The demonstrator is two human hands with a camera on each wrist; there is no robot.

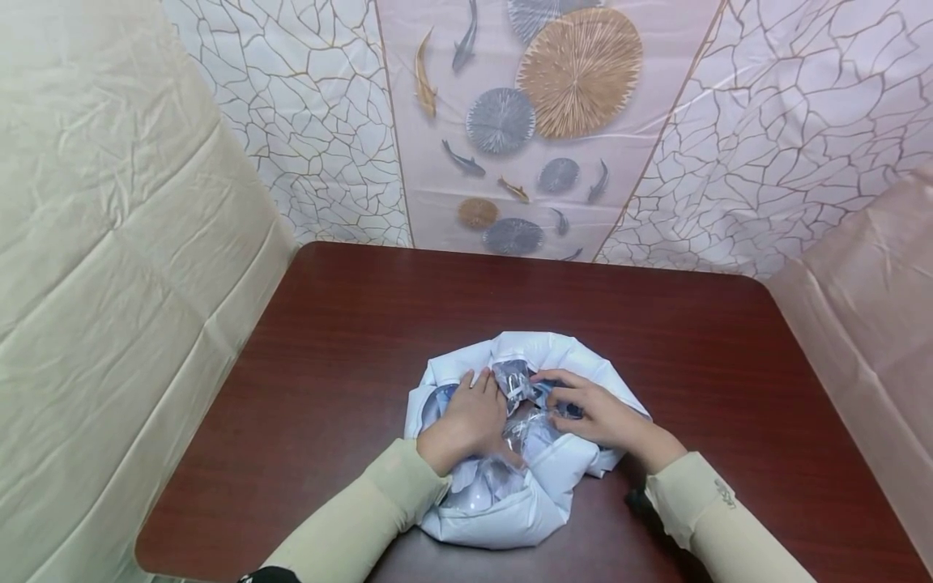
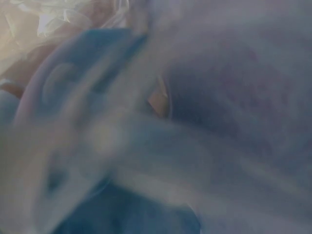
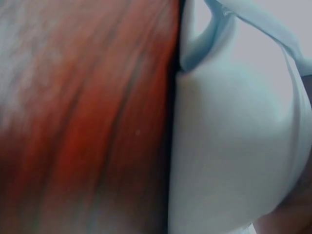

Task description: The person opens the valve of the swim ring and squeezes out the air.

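Note:
A white plastic bag (image 1: 496, 530) with its rim rolled down stands on the table, holding several things in clear film. My left hand (image 1: 472, 417) reaches into its left half, fingers straight against the contents. At the right inner side, my right hand (image 1: 598, 413) has its fingers spread and slightly bent, over a small dark item (image 1: 572, 410). Between the hands lies a clear-wrapped packet (image 1: 515, 380), dark inside. Pale film-wrapped pieces (image 1: 474, 494) fill the near side. The left wrist view is blurred, with a blue item (image 2: 122, 209) close up. In the right wrist view, the bag's smooth outer wall (image 3: 229, 136) bulges.
The dark red wooden table (image 1: 350, 324) has rounded corners and extends around the bag on all sides. Fabric hangings border it: a cream one (image 1: 131, 243) at left, a patterned backdrop (image 1: 503, 186) behind, a beige one (image 1: 867, 324) at right.

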